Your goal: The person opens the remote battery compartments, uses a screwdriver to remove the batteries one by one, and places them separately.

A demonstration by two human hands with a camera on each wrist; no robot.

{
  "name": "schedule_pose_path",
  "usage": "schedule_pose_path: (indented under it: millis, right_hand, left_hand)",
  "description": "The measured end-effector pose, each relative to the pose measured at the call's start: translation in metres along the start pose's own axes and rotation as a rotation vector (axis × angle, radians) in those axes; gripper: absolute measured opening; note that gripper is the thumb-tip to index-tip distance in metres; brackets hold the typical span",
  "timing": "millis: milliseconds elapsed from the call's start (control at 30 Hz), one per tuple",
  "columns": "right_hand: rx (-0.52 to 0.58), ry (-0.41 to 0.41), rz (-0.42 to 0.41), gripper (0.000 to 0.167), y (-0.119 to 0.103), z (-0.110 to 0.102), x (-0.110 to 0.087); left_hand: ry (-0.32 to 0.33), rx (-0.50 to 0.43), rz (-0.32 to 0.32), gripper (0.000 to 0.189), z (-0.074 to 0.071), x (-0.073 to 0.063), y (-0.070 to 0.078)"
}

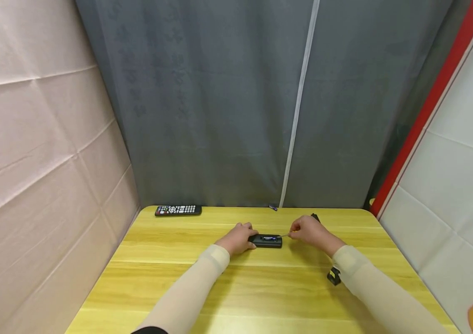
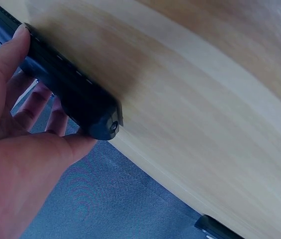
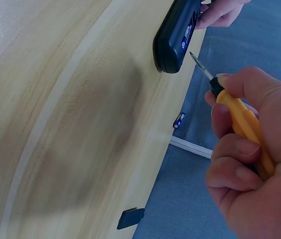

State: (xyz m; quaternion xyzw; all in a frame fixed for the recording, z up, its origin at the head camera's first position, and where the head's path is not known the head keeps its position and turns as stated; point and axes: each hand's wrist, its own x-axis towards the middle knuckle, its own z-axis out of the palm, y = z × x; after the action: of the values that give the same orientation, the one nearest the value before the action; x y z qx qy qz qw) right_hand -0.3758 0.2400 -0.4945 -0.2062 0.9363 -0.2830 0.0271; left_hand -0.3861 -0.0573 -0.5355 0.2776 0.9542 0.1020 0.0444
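My left hand holds a black remote control by its sides, fingers and thumb curled round one end. In the right wrist view, a blue-labelled battery shows in the open compartment on the remote's upper face. My right hand grips a small screwdriver by its orange-yellow handle. The metal shaft points toward the free end of the remote; in the right wrist view its tip appears beside the compartment. Whether the tip touches anything, I cannot tell.
A second remote lies buttons up at the table's far left edge. Near the far edge sits a blue battery. A flat black piece lies beyond my right hand. A black and yellow object stands by my right forearm. Grey curtain hangs behind.
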Motion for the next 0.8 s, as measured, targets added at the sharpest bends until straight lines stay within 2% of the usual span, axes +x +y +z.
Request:
schedule_pose_path:
  millis: [233, 500, 800]
  right_hand:
    - [-0.037, -0.025, -0.011, 0.009, -0.005, -0.001, 0.002]
    - [-0.105, -0.05, -0.021, 0.012, -0.01, -0.002, 0.009]
    - [-0.132, -0.077, -0.013, 0.012, -0.014, -0.006, 0.014]
  left_hand:
    - [0.003, -0.005, 0.011, 0.054, -0.003, -0.005, 0.004]
    - [-0.002, 0.01, -0.001, 0.055, 0.001, 0.0, 0.002]
    - [0.003, 0.013, 0.003, 0.054, 0.002, 0.002, 0.004]
